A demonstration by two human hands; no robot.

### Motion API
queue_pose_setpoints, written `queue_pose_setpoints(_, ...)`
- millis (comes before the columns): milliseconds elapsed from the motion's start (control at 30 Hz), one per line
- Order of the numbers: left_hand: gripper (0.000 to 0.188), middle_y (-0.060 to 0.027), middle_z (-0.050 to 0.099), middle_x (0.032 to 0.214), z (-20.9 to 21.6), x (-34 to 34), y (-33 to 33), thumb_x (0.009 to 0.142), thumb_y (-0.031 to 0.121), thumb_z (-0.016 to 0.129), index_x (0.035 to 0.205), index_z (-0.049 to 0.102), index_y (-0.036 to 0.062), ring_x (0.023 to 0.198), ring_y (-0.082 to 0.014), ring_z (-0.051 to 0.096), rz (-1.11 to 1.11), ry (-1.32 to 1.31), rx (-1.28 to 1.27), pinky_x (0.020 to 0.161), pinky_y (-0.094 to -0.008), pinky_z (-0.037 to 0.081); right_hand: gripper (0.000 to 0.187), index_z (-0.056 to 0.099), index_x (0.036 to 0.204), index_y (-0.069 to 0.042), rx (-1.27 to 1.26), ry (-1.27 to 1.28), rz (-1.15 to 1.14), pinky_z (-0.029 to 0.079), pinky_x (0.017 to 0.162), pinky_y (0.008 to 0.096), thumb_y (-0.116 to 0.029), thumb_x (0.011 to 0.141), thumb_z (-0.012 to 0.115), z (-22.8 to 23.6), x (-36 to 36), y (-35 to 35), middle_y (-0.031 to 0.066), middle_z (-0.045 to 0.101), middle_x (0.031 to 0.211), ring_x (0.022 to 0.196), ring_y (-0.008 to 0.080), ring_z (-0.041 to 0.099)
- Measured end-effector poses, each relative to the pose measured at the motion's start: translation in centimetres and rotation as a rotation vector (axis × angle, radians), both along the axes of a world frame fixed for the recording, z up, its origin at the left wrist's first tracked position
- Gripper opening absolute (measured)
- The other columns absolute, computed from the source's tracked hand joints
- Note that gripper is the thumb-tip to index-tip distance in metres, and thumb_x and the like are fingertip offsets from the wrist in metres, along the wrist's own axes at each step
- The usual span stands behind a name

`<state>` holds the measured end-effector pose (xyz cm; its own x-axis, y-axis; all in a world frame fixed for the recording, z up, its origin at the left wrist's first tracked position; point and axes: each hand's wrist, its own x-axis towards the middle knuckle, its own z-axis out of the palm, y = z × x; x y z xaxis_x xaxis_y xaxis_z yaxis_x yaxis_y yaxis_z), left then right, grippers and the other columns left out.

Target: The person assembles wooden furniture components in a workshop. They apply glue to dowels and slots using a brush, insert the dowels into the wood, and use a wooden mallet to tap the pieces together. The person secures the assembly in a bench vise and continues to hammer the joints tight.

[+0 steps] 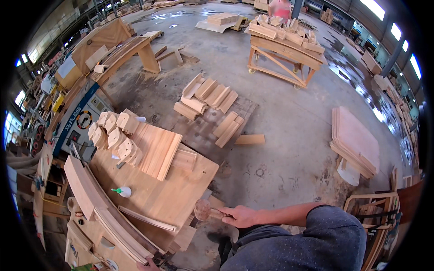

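Brown wood is making up the hammer (203, 210), and the right hand (239, 216) is holding it with fingers wrapping around the handle. Its thick head is hanging near the edge of the desk (185, 198). The left hand (148, 265) is showing only partly, at the near end of 1 long bent board (101, 213); I cannot tell if its fingers are pinching it. On the desk, 1 white bottle (125, 192) with a green top is sitting near 1 thin strip (147, 218). Flat boards (156, 149) are lying farther back, and rounded blocks (129, 152) are sitting beside them.
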<state>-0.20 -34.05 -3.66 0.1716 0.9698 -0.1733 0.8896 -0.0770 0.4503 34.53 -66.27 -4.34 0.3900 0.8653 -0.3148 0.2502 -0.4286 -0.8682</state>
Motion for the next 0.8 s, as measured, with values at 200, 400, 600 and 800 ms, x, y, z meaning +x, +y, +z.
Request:
queue_pose_setpoints(200,0.070,-0.0281,0.069,0.122,-2.1,-1.2,0.2,0.096,0.047,0.069,0.131,0.059,-0.0128,0.111,-0.0414,0.066,0.034,-0.014,-0.004,0.093,-0.0484,0.054,0.054,0.044,0.153,-0.011,0.091,-0.004,-0.018,0.052,0.071,0.0515,-0.034,0.106,0.054,-0.4,0.8,-0.6,0.0261,0.068,0.087,0.078,0.0466,0.066)
queue_pose_setpoints(400,0.076,-0.0309,0.059,0.134,-4.5,-2.2,0.8,0.097,0.046,0.067,0.140,0.046,-0.0127,0.124,-0.0424,0.057,-0.062,0.049,0.094,0.105,-0.0492,0.046,0.055,0.044,0.153,-0.009,0.030,0.084,0.042,0.052,0.071,0.0505,-0.033,0.105,0.055,-0.7,-0.1,-0.7,0.0268,0.067,0.086,0.076,0.0450,0.066)
queue_pose_setpoints(600,0.073,-0.0319,0.053,0.141,-4.4,-2.3,0.9,0.098,0.044,0.065,0.143,0.044,-0.0094,0.132,-0.0443,0.050,0.052,-0.051,0.007,0.113,-0.0502,0.040,0.052,0.045,0.148,-0.011,-0.011,0.114,0.048,0.052,0.076,0.0521,-0.035,0.103,0.056,-0.7,-1.0,-1.7,0.0246,0.069,0.098,0.088,0.0458,0.067)
queue_pose_setpoints(800,0.076,-0.0301,0.047,0.151,-10.9,-7.8,4.6,0.094,0.051,0.061,0.150,0.045,0.0031,0.142,-0.0457,0.042,-0.322,0.253,0.165,0.120,-0.0566,0.031,0.040,0.054,0.136,-0.010,-0.125,0.022,-0.050,0.053,0.077,0.0486,-0.033,0.103,0.060,-4.0,-1.7,-3.9,0.0228,0.069,0.098,0.086,0.0433,0.068)
